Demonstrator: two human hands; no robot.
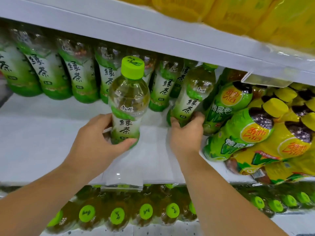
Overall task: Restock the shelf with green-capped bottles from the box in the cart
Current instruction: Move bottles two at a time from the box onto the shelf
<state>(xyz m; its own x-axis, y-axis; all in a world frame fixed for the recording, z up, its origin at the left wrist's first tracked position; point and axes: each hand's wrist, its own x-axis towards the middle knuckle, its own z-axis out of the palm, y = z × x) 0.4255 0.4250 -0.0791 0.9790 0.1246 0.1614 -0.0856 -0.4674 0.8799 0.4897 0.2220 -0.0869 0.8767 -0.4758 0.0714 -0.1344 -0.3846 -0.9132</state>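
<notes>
My left hand grips a green-capped tea bottle near its base and holds it upright over the white shelf, in front of the stocked row. My right hand is wrapped around the base of a second green-capped bottle, which tilts to the right at the right end of the row, its cap under the upper shelf board. A row of several matching green tea bottles stands at the back of the shelf. The box and the cart are out of view.
Green and yellow lemon-tea bottles crowd the shelf's right side, right next to my right hand. A clear price-tag holder hangs from the upper shelf board. Yellow packs sit on top. Green-capped bottles fill the shelf below.
</notes>
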